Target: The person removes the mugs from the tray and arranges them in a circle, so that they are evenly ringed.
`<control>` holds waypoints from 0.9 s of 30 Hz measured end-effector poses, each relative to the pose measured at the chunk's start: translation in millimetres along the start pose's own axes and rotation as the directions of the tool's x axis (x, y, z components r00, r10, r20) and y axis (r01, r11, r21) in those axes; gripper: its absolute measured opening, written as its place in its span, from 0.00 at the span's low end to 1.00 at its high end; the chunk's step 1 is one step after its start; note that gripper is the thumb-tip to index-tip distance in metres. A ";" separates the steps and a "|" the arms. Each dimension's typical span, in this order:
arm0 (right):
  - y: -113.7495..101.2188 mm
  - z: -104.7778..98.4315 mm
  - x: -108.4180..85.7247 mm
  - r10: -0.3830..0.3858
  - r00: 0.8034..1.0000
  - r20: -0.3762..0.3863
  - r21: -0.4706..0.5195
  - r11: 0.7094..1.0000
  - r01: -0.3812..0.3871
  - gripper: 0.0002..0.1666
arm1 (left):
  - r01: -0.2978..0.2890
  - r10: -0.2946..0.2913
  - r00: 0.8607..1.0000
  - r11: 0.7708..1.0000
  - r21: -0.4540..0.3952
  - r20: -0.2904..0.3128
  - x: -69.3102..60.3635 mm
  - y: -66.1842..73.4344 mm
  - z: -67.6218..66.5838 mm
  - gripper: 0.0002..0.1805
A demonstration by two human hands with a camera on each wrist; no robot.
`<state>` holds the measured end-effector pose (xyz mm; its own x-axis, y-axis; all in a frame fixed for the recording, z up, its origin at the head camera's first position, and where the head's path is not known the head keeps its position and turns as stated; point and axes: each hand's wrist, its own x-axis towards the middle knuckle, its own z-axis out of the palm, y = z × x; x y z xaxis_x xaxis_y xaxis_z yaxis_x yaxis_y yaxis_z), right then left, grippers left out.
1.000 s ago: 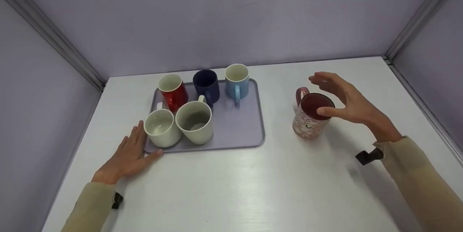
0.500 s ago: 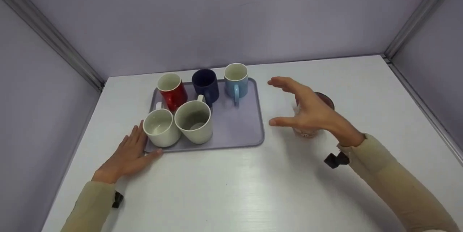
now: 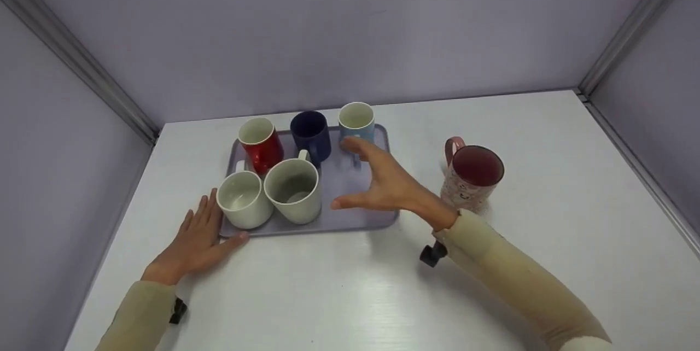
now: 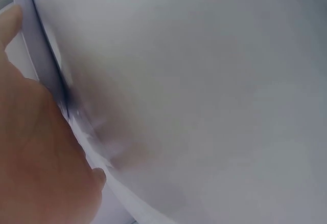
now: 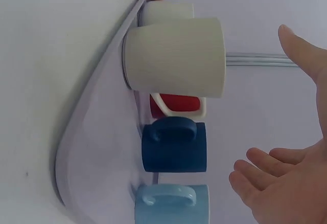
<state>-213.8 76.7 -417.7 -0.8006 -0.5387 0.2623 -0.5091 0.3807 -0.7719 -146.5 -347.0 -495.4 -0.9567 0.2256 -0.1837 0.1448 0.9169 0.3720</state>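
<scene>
A light purple tray [image 3: 358,221] carries a short white mug [image 3: 249,213], a taller white mug [image 3: 302,210], a red mug [image 3: 267,154], a dark blue mug [image 3: 321,142] and a light blue mug [image 3: 367,131]. My left hand [image 3: 194,247] lies at the tray's front left corner, fingers along the left edge and thumb at the front rim. Above the tray's right part hovers my right hand [image 3: 388,182], thumb and fingers apart around nothing. Its fingers partly cover the light blue mug in the head view. In the right wrist view, the tall white mug [image 5: 176,58] faces the spread hand.
To the right of the tray, a pink patterned mug [image 3: 465,191] with a dark red inside stands on the white table [image 3: 339,296]. Pale purple walls [image 3: 350,28] close off the back and both sides.
My right hand has moved left from over the pink mug, past it, to above the tray. The pink mug still stands in its place. My left hand stays at the tray corner.
</scene>
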 end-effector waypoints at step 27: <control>4.1 125.7 30.3 0.042 0.970 -0.238 0.210 0.978 0.010 0.63 | -0.011 0.011 1.000 1.000 -0.009 -0.010 -2.1 -3.6 1.3 0.64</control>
<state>-200.4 -32.6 -485.7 -0.8733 -0.3276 0.3605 -0.4390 0.2087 -0.8739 -144.6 -350.4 -497.5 -0.9574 0.2327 -0.1708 0.1532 0.9112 0.3824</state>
